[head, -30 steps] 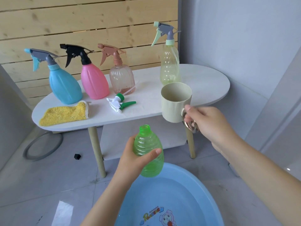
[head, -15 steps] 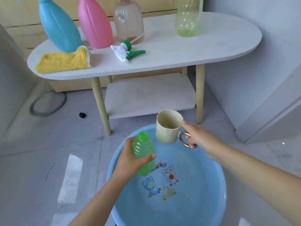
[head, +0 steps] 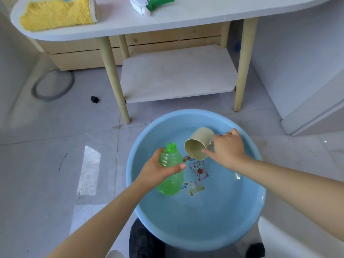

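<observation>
Reaches in from the lower left with the left hand (head: 158,172), forearm slanting up across the basin (head: 204,220) rim. Wraps that hand round the middle of the bottle (head: 171,183): thumb laid across the near face and pointing right, other fingers curled behind, out of sight. Holds the bottle above the basin's left half, close to upright but leaning (open, capless neck away and up, rounded base toward the camera), long axis running neck to base.

Comes in from the right with the right hand (head: 229,149), back of the hand upward. Grips the cup (head: 198,144) at its handle side, forefinger stretched along the wall near the lip, remaining fingers bunched over the handle and covering nearly all of it. Keeps the cup tipped on its side over the basin's far half, mouth turned toward the camera and left, toward the bottle's neck, base pointing away to the right. Lip and neck just beside each other, not touching.

Cannot tell whether cup or bottle holds any liquid. Cartoon print on the basin floor partly covered by the bottle. Table (head: 186,17) cut off by the top edge, likewise the cloth (head: 55,13) and spray head (head: 147,4) on it. Dark shape under the basin's near rim too unclear to name.
</observation>
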A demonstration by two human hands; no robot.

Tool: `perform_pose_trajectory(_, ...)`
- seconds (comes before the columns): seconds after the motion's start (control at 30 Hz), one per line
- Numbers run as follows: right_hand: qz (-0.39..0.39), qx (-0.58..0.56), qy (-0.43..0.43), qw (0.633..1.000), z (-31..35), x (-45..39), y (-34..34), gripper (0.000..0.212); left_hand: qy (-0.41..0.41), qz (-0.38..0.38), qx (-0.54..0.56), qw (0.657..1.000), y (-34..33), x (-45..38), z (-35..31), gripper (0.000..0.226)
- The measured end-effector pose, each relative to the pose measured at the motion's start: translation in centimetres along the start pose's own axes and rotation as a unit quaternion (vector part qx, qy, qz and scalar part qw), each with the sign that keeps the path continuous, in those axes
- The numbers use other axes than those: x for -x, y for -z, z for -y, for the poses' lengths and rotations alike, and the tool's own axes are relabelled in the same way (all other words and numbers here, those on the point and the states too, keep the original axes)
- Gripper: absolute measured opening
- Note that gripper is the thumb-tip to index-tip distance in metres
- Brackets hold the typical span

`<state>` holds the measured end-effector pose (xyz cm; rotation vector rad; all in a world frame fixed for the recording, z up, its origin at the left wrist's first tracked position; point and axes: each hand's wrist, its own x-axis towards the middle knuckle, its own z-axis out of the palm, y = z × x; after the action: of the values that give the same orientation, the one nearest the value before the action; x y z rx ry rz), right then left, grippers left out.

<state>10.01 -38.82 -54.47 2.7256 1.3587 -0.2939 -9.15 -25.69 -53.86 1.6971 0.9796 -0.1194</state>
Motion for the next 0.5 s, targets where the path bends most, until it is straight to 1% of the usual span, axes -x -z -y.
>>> perform_pose_trajectory(0.07,-0.015,0.076,0.045,0.996,-0.1,0.1,-0.5,0.048,0.007,0.001,0.021,1.000,-0.1,0.2,-0.1,0.061)
perform_pose_trajectory(0.17,0.007,0.141,0.081,0.987,-0.3,0.0,-1.3,0.053,0.014,0.003,0.017,1.000,-0.4,0.1,-0.2,0.058)
perform_pose_trajectory(0.2,0.017,0.161,0.095,0.982,-0.4,0.1,-1.7,0.052,0.016,0.004,0.010,1.000,-0.5,0.1,-0.1,0.060)
perform_pose_trajectory(0.27,0.032,0.182,0.108,0.977,-0.3,0.3,-2.4,0.043,0.019,0.002,-0.002,1.000,-0.6,0.1,0.0,0.063)
perform_pose_trajectory(0.33,0.052,0.191,0.112,0.974,0.1,0.6,-2.7,0.032,0.023,-0.001,-0.005,1.000,-0.6,0.0,0.3,0.064)
perform_pose_trajectory(0.37,0.062,0.188,0.112,0.974,0.3,0.7,-2.7,0.030,0.024,-0.003,-0.006,1.000,-0.6,0.1,0.3,0.065)
perform_pose_trajectory(0.4,0.071,0.176,0.110,0.976,0.3,0.7,-2.8,0.032,0.025,-0.005,-0.008,1.000,-0.6,0.1,0.4,0.065)
perform_pose_trajectory(0.5,0.093,0.101,0.078,0.987,0.0,0.7,-2.5,0.044,0.024,-0.007,-0.023,0.999,-0.5,0.1,0.5,0.067)
